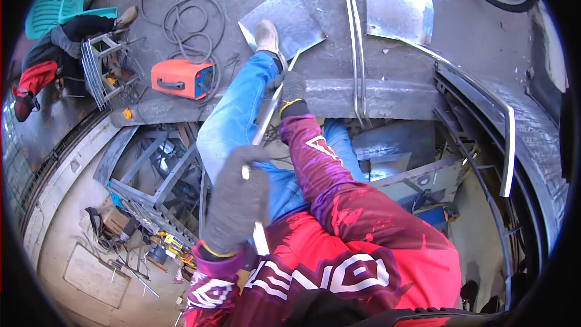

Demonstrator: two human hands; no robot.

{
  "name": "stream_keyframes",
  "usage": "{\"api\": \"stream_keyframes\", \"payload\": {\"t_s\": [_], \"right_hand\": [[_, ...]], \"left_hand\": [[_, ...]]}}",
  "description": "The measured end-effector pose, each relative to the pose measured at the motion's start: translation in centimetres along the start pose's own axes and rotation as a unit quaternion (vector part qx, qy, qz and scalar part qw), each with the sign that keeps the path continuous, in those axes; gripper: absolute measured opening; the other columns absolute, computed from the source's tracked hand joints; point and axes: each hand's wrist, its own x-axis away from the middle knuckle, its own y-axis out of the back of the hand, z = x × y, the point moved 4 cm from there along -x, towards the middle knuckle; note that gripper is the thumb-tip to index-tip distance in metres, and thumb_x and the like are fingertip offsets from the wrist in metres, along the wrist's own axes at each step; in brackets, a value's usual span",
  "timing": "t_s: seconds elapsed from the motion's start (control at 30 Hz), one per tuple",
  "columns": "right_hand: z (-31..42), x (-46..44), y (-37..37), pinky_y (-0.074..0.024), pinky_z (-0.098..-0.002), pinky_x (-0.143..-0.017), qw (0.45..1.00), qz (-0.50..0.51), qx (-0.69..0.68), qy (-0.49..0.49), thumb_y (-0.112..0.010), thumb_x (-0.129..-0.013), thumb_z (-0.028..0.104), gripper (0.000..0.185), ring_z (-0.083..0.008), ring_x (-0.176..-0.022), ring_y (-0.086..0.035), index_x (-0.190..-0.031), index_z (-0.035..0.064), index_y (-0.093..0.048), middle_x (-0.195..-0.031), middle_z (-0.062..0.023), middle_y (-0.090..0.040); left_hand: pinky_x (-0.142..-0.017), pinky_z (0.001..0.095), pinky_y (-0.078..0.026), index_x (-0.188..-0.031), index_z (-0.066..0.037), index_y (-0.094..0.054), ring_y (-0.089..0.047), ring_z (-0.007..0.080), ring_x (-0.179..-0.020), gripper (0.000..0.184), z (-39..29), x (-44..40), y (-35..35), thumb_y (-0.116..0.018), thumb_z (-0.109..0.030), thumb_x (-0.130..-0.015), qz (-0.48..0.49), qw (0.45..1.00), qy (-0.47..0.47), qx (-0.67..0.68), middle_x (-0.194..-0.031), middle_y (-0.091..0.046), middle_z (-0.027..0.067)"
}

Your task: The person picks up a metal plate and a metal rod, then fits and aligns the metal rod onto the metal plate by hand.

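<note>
A long, shiny metal bar (266, 116) slants from beside my shoe down toward my lap. My right hand (293, 89), in a dark grey knitted glove, is closed around its upper part. Nearer my body, my gloved left hand (237, 200) is wrapped on the same bar and slightly blurred; the bar's bright lower end shows below it. My shoe (266, 37) rests on a square metal sheet (296, 15) on the raised floor. The fingers' exact hold on the bar is partly hidden.
An orange welding machine (181, 79) with a coiled cable (192, 24) stands to the left. Farther left a person (51, 54) bends near a teal chair (51, 12). Long tubes (356, 42), another sheet (399, 5) and a bent tube (472, 72) lie right.
</note>
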Motion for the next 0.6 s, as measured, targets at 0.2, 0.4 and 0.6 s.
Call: {"api": "stream_keyframes", "payload": {"t_s": [0.2, 0.4, 0.6], "right_hand": [[-3.1, 1.7, -3.7, -0.0508, -0.0487, -0.050, 0.977, -0.209, 0.040, -0.006, -0.059, -0.084, 0.021, 0.024, -0.0300, -0.051, -0.058, -0.067, 0.0077, -0.050, -0.051, -0.0110, -0.047], [-4.1, -13.1, 6.8, -0.0421, -0.0407, -0.039, 0.848, 0.067, 0.483, 0.208, -0.051, -0.083, 0.010, 0.012, -0.0255, -0.042, -0.048, -0.072, 0.0070, -0.049, -0.052, -0.0094, -0.046], [6.5, -3.4, 3.7, -0.0474, -0.0376, -0.046, 0.771, 0.032, 0.608, 0.184, -0.055, -0.082, 0.016, 0.012, -0.0240, -0.050, -0.056, -0.082, 0.0045, -0.059, -0.062, -0.0112, -0.054]], "left_hand": [[-0.036, 0.0190, -0.027, -0.105, -0.007, -0.053, -0.038, 0.0049, -0.041, 0.019, 2.8, -0.9, 6.9, -0.052, -0.007, -0.085, -0.134, 0.990, 0.017, 0.031, -0.060, -0.044, -0.0022], [-0.032, 0.0210, -0.030, -0.104, -0.007, -0.052, -0.040, 0.0081, -0.036, 0.019, 0.3, -1.2, 0.8, -0.052, -0.013, -0.087, -0.077, 0.997, -0.005, 0.000, -0.058, -0.045, 0.0005], [-0.051, 0.0276, -0.041, -0.106, -0.003, -0.056, -0.051, 0.0161, -0.052, 0.025, -0.3, -1.9, 2.0, -0.042, -0.019, -0.094, 0.009, 0.981, -0.167, -0.095, -0.066, -0.051, 0.0078]]}}
